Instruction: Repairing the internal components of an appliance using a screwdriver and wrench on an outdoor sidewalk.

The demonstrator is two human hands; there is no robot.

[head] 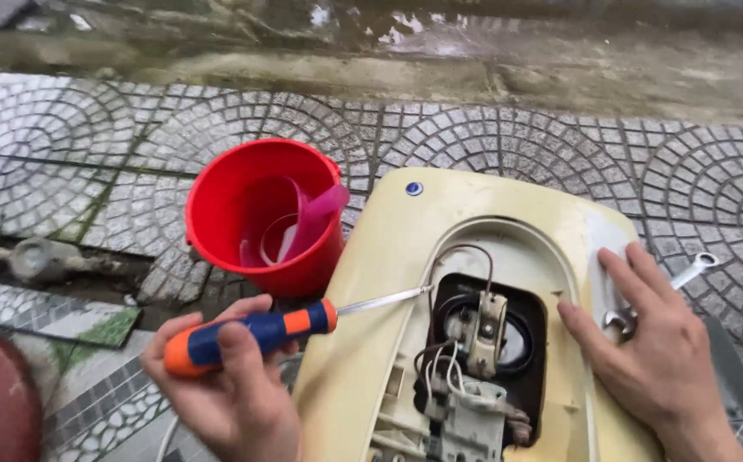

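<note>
Left hand (233,389) grasps screwdriver (251,335), tip toward three o'clock at heater housing (388,282); right hand (654,351) released, flat on housing over a wrench (683,278).

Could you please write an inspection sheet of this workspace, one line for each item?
Surface: grey patterned paving stones, damp, with a wet muddy strip beyond.
Job's things: cream plastic appliance casing lying open, its metal terminal block exposed; orange and blue handled screwdriver, tip at the opening's edge.
Clutter: red plastic bucket with a pink scoop inside; silver metal spanner under the right hand.
Grippers: left hand grips the screwdriver handle; right hand rests flat on the casing and spanner.
Cables: white and brown wires beside the terminal block.
Surroundings: broken paving gap at left; nobody else seen.
</note>
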